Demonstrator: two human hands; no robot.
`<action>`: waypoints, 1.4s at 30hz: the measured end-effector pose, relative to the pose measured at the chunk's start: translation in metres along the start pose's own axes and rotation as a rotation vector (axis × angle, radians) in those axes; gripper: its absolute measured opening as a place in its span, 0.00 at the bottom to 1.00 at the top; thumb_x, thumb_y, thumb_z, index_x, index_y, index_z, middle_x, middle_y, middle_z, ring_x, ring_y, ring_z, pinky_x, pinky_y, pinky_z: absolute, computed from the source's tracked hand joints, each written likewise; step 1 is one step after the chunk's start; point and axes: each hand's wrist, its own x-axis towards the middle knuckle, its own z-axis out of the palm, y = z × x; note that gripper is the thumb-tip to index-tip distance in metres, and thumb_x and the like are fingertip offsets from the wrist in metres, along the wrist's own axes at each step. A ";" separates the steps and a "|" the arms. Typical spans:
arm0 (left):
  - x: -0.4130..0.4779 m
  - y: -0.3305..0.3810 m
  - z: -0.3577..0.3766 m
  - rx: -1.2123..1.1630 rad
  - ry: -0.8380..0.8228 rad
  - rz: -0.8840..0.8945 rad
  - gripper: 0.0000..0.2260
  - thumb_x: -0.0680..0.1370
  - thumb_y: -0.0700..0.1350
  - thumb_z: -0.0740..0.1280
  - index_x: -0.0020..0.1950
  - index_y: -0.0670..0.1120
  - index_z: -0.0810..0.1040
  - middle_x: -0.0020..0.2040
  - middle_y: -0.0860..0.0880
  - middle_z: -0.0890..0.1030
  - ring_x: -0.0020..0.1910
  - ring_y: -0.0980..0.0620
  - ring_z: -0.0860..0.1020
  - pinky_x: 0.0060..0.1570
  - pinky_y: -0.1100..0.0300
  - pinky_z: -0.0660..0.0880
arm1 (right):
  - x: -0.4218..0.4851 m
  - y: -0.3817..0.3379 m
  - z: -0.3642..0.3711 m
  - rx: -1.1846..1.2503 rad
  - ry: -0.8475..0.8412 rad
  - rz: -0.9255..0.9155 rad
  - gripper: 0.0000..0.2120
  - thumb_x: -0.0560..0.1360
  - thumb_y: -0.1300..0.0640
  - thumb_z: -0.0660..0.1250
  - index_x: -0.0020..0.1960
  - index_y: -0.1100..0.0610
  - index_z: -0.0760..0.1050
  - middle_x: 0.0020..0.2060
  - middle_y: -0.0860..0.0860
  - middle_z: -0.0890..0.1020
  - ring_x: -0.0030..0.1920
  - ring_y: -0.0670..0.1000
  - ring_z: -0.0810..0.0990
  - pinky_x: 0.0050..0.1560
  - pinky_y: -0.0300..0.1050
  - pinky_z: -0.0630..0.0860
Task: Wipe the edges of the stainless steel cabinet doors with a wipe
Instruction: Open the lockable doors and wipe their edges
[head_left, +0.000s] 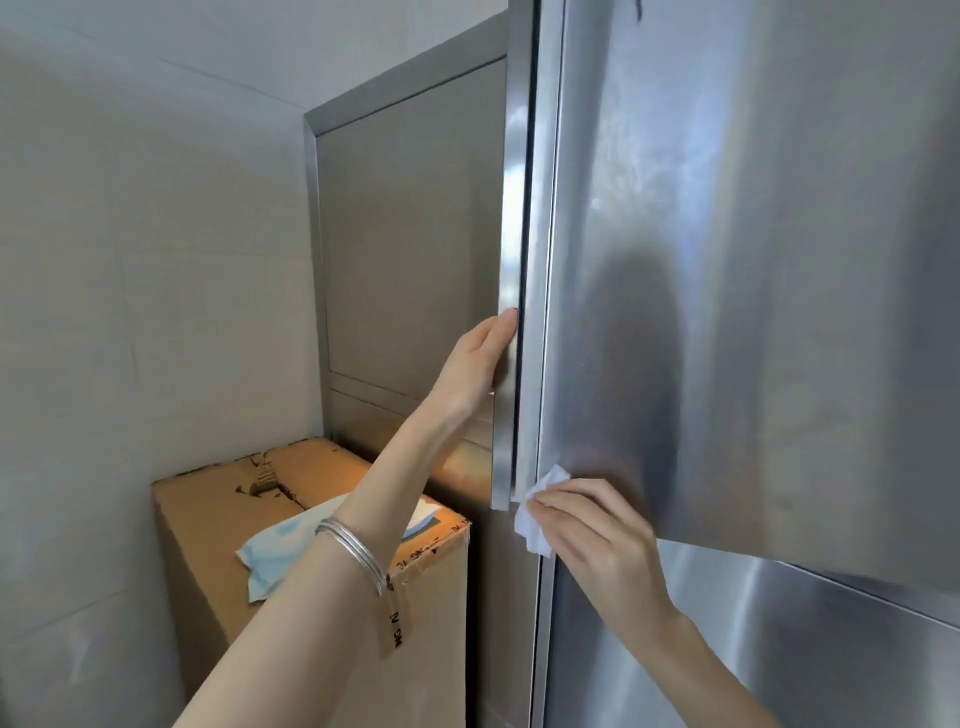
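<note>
Head view, the only one.

**Progress:** Mid-task, as I read it. The white crumpled wipe (540, 506) sits at the lower left corner of the right brushed stainless steel cabinet door (753, 312), just where its vertical edge meets the bottom edge. Nothing shows which edges are already done, since the steel looks equally dull along all of them. Faint smears show on the right door's face. The bottom edge running off to the right probably remains to be wiped, and so do the edges of the left stainless steel cabinet door (415, 234), which has a raised frame and seems to stand ajar.

**Hands:**
- The right hand (597, 540) has its fingers curled and pinches the wipe between thumb and fingertips. It presses the wipe onto the door corner.
- The left hand (480, 358) grips the vertical edge strip of the left door at mid-height. One fingertip shows on the strip, and the other fingers are mostly hidden behind the edge. It looks like a steadying hold and carries no wipe.
- Thin silver bangles (356, 553) sit on the left wrist.

**Other things:** A brown cardboard box (218, 519) with torn tape stands low down, near the pale tiled wall (130, 260). A blue-white soft packet or cloth (275, 553) lies on top of it, and I can't tell which it is.
</note>
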 end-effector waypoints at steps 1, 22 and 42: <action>0.009 -0.006 0.002 0.051 0.031 0.028 0.21 0.83 0.54 0.57 0.53 0.36 0.77 0.44 0.47 0.80 0.42 0.52 0.77 0.49 0.55 0.71 | 0.007 0.010 -0.004 -0.013 0.043 0.010 0.06 0.75 0.67 0.67 0.43 0.65 0.83 0.43 0.53 0.84 0.45 0.52 0.80 0.48 0.40 0.77; 0.111 -0.087 0.065 0.114 0.288 0.272 0.14 0.74 0.32 0.69 0.58 0.42 0.79 0.47 0.47 0.77 0.42 0.53 0.74 0.43 0.75 0.69 | 0.056 0.141 -0.025 -0.597 -0.098 0.093 0.05 0.70 0.67 0.73 0.46 0.62 0.82 0.48 0.56 0.82 0.49 0.57 0.79 0.52 0.46 0.76; -0.048 -0.262 0.091 0.402 -0.097 -0.187 0.22 0.73 0.47 0.74 0.63 0.45 0.71 0.59 0.50 0.71 0.58 0.51 0.72 0.49 0.62 0.67 | -0.068 0.055 -0.021 -0.523 -0.099 0.509 0.03 0.71 0.66 0.71 0.43 0.62 0.84 0.44 0.56 0.83 0.42 0.60 0.80 0.45 0.48 0.75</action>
